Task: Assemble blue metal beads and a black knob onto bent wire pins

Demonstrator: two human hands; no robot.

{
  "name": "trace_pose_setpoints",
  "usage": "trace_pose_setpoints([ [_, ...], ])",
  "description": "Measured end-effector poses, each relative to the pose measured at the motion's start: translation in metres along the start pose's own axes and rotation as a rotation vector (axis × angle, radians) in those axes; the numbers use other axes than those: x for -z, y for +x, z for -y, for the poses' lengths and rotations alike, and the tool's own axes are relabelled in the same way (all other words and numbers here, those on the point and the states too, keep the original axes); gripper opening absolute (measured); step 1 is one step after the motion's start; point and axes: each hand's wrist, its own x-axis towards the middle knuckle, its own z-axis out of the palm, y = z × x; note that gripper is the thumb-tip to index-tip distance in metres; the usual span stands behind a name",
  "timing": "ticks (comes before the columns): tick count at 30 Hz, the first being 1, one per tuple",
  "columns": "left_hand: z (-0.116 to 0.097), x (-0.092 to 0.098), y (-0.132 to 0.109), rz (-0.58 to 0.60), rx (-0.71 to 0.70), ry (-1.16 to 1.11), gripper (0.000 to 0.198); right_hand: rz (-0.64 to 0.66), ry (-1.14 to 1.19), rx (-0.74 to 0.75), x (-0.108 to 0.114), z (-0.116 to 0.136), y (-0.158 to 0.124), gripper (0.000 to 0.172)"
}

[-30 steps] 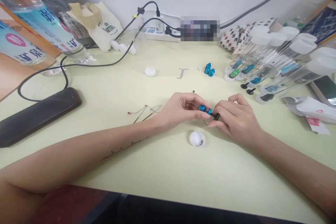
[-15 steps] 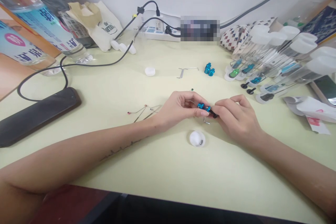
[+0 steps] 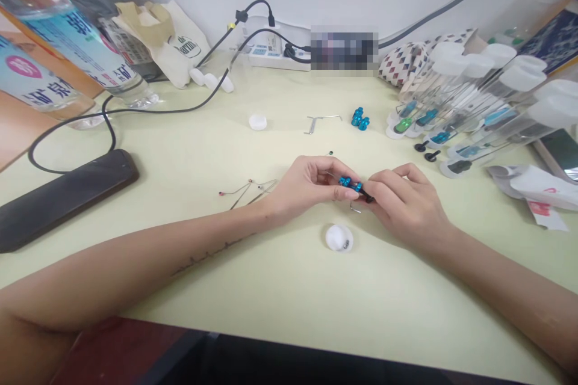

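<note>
My left hand (image 3: 308, 185) and right hand (image 3: 409, 207) are pinched closed on the blue-and-black metal piece (image 3: 351, 183), held just above the white cap (image 3: 339, 238); two blue pieces (image 3: 358, 117) sit separate beyond it.

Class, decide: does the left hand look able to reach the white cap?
Probably yes: the white cap lies close to the left hand with nothing between, though that hand grips the blue part.

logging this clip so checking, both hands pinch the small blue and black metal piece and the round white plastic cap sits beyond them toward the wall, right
No, the head view shows the round white plastic cap nearer the person than the left hand and right hand, not beyond them. The rest stands.
</note>
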Motion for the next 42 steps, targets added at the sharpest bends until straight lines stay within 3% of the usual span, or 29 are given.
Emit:
trace_pose_setpoints([
  [3,0.0001,0.0004,0.0004,-0.009,0.005,0.005,0.026,0.005,0.007,-0.011,-0.0002,0.0007,0.0000,0.014],
  [7,-0.0002,-0.0001,0.0006,0.004,0.001,0.019,0.025,0.017,0.105,-0.034,0.0005,-0.0007,0.0011,0.036],
  [10,-0.0003,-0.0006,0.0003,0.033,-0.009,0.031,0.026,0.035,0.159,-0.036,0.0012,-0.0022,0.0018,0.043],
  [14,-0.0005,-0.0004,-0.0001,0.014,-0.015,0.049,0.026,0.035,0.125,-0.023,0.0014,-0.0016,0.0017,0.039],
  [20,-0.0015,-0.0001,-0.0002,-0.010,0.002,0.011,0.025,0.025,0.006,-0.009,-0.0005,0.0012,-0.0002,0.016],
  [27,-0.0017,-0.0012,-0.0006,0.020,-0.009,0.015,0.024,-0.002,0.109,-0.019,0.0007,-0.0002,0.0020,0.043],
  [33,-0.0005,0.0002,0.0000,-0.017,-0.002,0.030,0.025,0.015,-0.008,-0.010,-0.0003,0.0019,0.0000,0.016],
  [35,-0.0001,0.0005,0.0001,-0.007,-0.004,0.025,0.025,0.002,-0.015,-0.013,-0.0003,0.0024,0.0004,0.015],
  [42,-0.0001,-0.0011,-0.0005,0.027,-0.010,0.023,0.025,0.026,0.090,-0.014,0.0025,-0.0013,0.0025,0.041],
])
